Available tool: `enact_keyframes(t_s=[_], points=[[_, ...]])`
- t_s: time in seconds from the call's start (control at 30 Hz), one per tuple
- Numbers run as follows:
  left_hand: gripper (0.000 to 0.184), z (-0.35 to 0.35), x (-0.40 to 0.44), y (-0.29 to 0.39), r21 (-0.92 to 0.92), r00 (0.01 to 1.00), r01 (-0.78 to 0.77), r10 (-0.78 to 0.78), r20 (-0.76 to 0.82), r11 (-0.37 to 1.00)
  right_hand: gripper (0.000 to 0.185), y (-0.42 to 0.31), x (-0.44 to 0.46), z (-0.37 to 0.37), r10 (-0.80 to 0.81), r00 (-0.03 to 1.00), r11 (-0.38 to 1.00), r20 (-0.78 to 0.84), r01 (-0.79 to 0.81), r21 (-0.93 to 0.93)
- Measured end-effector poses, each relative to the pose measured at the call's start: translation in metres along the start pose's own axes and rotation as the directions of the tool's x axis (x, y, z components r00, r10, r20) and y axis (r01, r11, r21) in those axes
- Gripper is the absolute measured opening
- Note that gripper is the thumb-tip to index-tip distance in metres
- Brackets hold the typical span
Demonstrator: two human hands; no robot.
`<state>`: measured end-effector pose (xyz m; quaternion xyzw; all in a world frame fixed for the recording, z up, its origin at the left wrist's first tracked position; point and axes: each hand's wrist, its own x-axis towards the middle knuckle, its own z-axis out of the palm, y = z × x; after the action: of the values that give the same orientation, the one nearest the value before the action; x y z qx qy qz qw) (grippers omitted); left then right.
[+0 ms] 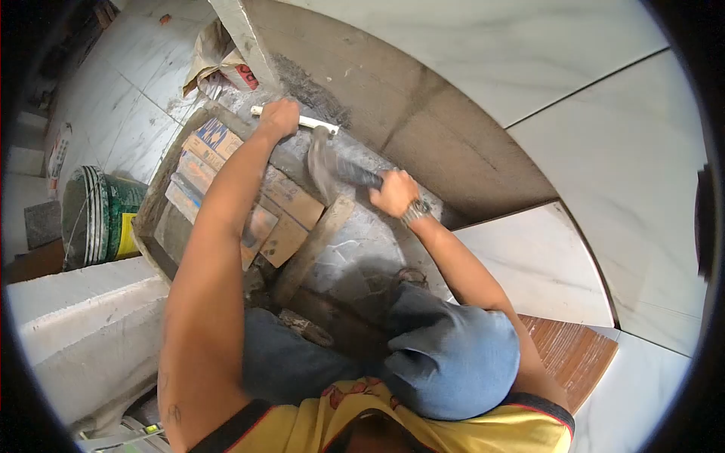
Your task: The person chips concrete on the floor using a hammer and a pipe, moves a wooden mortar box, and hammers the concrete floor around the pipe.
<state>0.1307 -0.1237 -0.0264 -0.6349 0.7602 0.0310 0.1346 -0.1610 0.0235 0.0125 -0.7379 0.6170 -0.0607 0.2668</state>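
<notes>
My left hand [280, 118] is closed round a narrow white strip [317, 124], which lies near the foot of the grey-brown wall. In my right hand [395, 194], below and to the right, is the dark handle of a hammer [323, 162]. The hammer's head is blurred and sits at the strip's right end; whether they touch I cannot tell. A watch [414, 212] is on my right wrist. Cardboard boxes [289, 198] lie in a rough-edged frame beneath my left forearm.
A green bucket [124, 215] stands at the left. An open bag [215, 60] leans by a white post [253, 41]. Large marble-look tiles [604, 151] cover the right wall. A wood-patterned piece [570, 355] lies at the lower right.
</notes>
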Motion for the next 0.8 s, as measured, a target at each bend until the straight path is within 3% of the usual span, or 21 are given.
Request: enact_keyframes(t_s=[0.03, 0.07, 0.17, 0.23, 0.3, 0.37, 0.4, 0.5, 0.63, 0.67, 0.7, 0.77, 0.8], points=[[0.019, 0.005, 0.000, -0.001, -0.001, 1.000, -0.002, 0.002, -0.014, 1.000, 0.031, 0.013, 0.012, 0.007, 0.079, 0.997, 0.996, 0.027, -0.078, -0.044], [0.019, 0.008, 0.002, -0.001, 0.003, 1.000, -0.003, 0.003, -0.026, 1.000, 0.033, 0.027, 0.021, 0.019, 0.015, 0.999, 0.992, 0.050, -0.008, -0.129], [0.019, 0.008, 0.002, -0.001, 0.009, 1.000, 0.003, -0.003, -0.002, 1.000, 0.035, 0.006, -0.010, 0.004, 0.009, 0.991, 1.000, 0.132, -0.010, 0.006], [0.022, 0.010, 0.003, -0.002, 0.001, 0.999, 0.024, -0.024, 0.034, 1.000, 0.030, 0.005, -0.026, 0.011, -0.107, 0.994, 0.991, -0.021, 0.109, 0.073], [0.023, 0.001, 0.002, 0.000, -0.004, 0.996, 0.025, -0.024, 0.090, 1.000, 0.031, 0.001, -0.026, 0.004, -0.119, 0.990, 0.992, -0.073, 0.122, 0.042], [0.023, -0.007, -0.005, 0.000, 0.000, 0.994, 0.012, -0.012, 0.112, 1.000, 0.033, 0.016, -0.004, 0.011, -0.101, 0.993, 0.995, -0.058, 0.100, -0.019], [0.023, -0.010, -0.006, 0.004, -0.003, 0.993, 0.005, -0.005, 0.116, 1.000, 0.033, 0.017, 0.009, 0.009, -0.012, 1.000, 0.993, -0.011, 0.010, -0.115], [0.023, 0.006, 0.001, 0.002, -0.010, 0.999, 0.046, -0.046, 0.025, 0.999, 0.033, 0.018, 0.013, 0.005, 0.037, 0.998, 0.995, 0.046, -0.032, -0.097], [0.024, 0.008, 0.002, 0.000, -0.016, 0.997, 0.036, -0.035, 0.063, 0.999, 0.032, 0.000, -0.010, -0.001, -0.137, 0.989, 0.989, -0.058, 0.140, 0.055], [0.024, 0.007, 0.000, 0.001, -0.015, 0.997, 0.033, -0.032, 0.066, 0.999, 0.033, 0.011, 0.001, 0.009, -0.150, 0.987, 0.989, -0.059, 0.149, -0.023], [0.023, 0.002, 0.001, 0.001, -0.015, 0.998, 0.034, -0.033, 0.057, 0.999, 0.035, 0.021, 0.013, 0.021, -0.081, 0.993, 0.996, -0.088, 0.078, -0.038], [0.023, 0.003, -0.002, 0.003, -0.034, 0.998, 0.022, -0.020, 0.057, 0.999, 0.036, 0.036, 0.034, 0.021, 0.075, 0.992, 0.996, 0.101, -0.070, -0.056], [0.022, 0.005, -0.002, 0.003, -0.030, 0.999, 0.020, -0.018, 0.037, 0.999, 0.036, 0.046, 0.030, 0.023, 0.037, 0.998, 0.999, 0.042, -0.036, -0.027]])
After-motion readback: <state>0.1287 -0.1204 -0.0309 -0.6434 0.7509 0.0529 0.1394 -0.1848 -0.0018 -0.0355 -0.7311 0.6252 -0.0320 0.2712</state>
